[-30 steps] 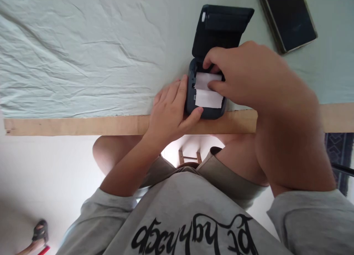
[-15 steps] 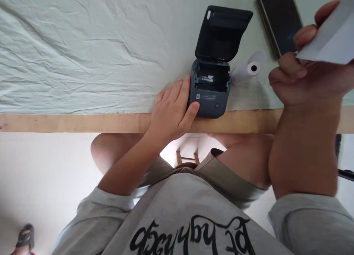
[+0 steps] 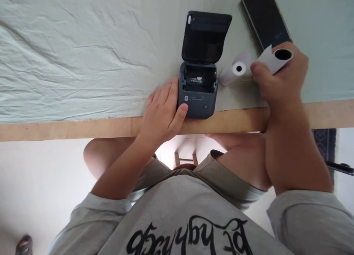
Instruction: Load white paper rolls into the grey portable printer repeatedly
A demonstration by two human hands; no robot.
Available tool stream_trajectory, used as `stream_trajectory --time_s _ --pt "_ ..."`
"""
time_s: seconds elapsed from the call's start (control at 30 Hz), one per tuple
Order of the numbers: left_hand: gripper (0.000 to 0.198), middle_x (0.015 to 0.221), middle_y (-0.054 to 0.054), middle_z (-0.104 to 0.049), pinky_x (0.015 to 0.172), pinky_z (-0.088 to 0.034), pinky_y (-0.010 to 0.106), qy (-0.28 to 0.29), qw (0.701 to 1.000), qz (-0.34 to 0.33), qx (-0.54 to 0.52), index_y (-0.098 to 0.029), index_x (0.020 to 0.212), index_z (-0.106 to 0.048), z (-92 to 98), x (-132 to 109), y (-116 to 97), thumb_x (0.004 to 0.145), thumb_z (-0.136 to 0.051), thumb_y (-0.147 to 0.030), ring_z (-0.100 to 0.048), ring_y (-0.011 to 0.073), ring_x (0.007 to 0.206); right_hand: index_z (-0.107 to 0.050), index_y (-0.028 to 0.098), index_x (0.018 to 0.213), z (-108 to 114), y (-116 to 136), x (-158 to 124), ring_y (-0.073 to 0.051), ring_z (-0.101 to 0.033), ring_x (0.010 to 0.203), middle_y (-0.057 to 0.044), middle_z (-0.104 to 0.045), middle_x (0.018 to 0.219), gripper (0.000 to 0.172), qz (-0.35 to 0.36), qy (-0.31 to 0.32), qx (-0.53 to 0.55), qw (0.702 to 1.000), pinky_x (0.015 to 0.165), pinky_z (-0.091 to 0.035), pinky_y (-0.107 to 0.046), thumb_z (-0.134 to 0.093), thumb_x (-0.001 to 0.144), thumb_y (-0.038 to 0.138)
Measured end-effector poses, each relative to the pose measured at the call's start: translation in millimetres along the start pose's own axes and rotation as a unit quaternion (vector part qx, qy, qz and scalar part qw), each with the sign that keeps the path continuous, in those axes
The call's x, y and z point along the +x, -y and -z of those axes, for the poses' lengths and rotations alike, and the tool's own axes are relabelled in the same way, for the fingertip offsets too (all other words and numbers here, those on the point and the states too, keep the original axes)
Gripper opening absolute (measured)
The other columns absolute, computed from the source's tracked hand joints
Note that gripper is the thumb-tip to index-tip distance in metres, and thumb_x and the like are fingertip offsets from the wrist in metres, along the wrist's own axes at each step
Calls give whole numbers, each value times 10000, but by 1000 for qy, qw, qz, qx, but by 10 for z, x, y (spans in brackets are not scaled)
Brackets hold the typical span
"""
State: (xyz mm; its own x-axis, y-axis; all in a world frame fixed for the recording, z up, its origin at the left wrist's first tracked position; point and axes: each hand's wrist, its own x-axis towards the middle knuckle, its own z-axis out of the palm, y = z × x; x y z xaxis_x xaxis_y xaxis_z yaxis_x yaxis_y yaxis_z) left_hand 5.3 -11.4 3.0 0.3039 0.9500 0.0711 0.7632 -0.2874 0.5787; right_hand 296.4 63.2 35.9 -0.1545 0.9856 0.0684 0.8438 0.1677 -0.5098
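Observation:
A small dark portable label printer (image 3: 197, 113) lies at the table's front edge, its lid (image 3: 204, 37) flipped up and its paper bay bare. My left hand (image 3: 162, 109) holds the printer's left side, fingers stretched along the side and thumb over the near corner. To the right, my right hand (image 3: 287, 79) grips a white paper roll (image 3: 269, 61) with a wide black core, a loose end of paper sticking up. Between printer and right hand stands a second white paper roll (image 3: 229, 73) with a narrow core, its tail partly unwound.
Beyond my right hand lies a dark phone (image 3: 264, 17). A wrinkled pale green cloth (image 3: 83, 63) covers the table up to its wooden edge (image 3: 69, 129). My legs are under the table, and a dark sandal (image 3: 24, 244) shows at the lower left.
My right hand has come down and left from the upper right with the white paper, which now shows as a roll end-on. My left hand keeps its hold; the whole view has shifted slightly.

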Motion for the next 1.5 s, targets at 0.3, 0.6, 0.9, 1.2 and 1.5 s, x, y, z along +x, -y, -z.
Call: stream_trajectory --time_s 0.3,0.6,0.9,1.2,1.5 --pt "925 1608 196 -561 1225 -385 511 3 1000 6 5 -169 1682 -388 12 21 -20 1052 -64 -764 -531 382 1481 -537 297 875 -1 -109 11 -208 -558 746 -45 -669 845 225 -97 -112 -12 989 740 -446 -382 -745 795 331" --pt "899 1613 181 -566 1223 -394 522 3 1000 3 3 -202 1679 -394 27 10 -23 1057 -69 -763 -526 377 1489 -616 267 1184 13 -124 12 -191 -635 771 -103 -781 1136 422 -70 -59 -10 996 768 -505 -364 -732 780 237" --pt "935 1617 219 -550 1220 -384 501 5 1000 0 22 -123 1674 -386 22 3 -42 1070 -26 -740 -527 376 1479 -661 246 1129 -14 -167 -145 -191 -642 693 -23 -698 954 400 134 -250 -12 959 604 -483 -345 -746 754 356" --pt "930 1610 238 -549 1211 -392 507 4 999 -13 34 -97 1679 -366 13 11 -11 1077 -32 -721 -523 386 1492 -571 296 1159 -323 146 -146 -259 -678 908 -70 -685 1187 420 54 -102 -17 993 862 -578 -488 -777 795 257" --pt "921 1596 240 -558 1210 -392 493 3 999 -11 38 -95 1675 -373 11 8 -10 1079 -42 -714 -529 382 1483 -562 346 1164 -393 28 -131 -257 -715 892 -20 -737 1100 388 106 -79 59 989 795 -624 -461 -643 817 193"
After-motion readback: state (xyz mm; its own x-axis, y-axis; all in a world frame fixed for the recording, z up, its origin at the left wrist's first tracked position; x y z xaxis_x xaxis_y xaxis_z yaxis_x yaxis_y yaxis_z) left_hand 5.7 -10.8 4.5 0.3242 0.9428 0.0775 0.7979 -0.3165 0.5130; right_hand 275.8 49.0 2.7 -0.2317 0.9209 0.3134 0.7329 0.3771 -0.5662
